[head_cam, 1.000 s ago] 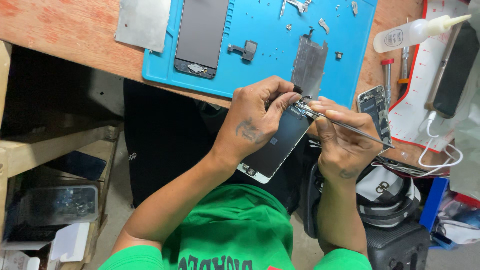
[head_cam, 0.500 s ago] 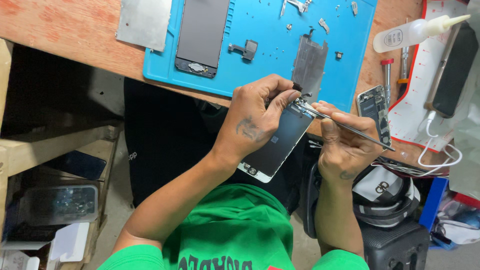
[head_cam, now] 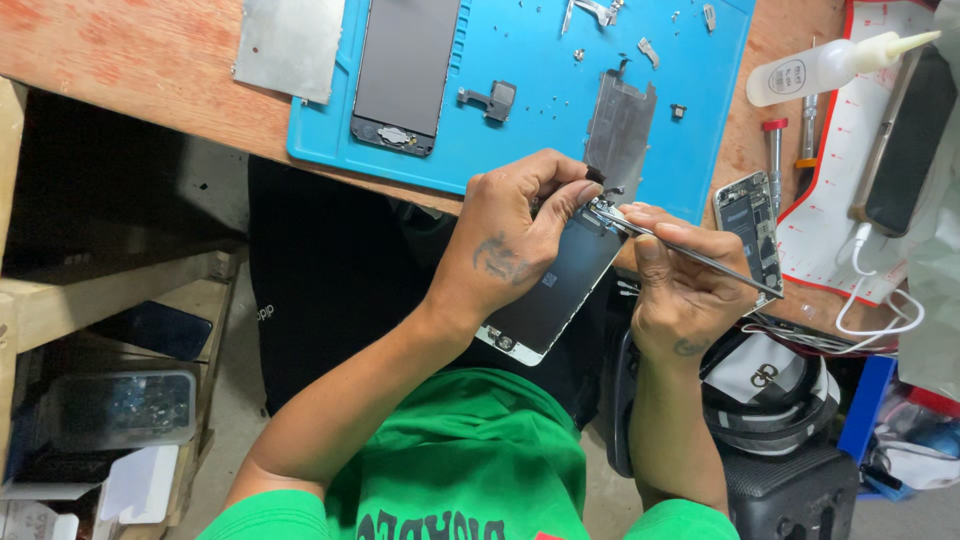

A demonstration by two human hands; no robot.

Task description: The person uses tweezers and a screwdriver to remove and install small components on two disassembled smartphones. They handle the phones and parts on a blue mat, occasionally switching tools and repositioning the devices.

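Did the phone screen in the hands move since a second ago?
No. The phone screen keeps its slant below the blue mat, top corner under the metal plate, left hand holding it, right hand working tweezers.

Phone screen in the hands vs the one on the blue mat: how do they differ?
The held screen panel is gripped by the left hand, tilted, below the bench edge; the screen panel on the mat lies flat, untouched. Tweezers in the right hand work at the held one's top end. Both are dark, rectangular and detached.
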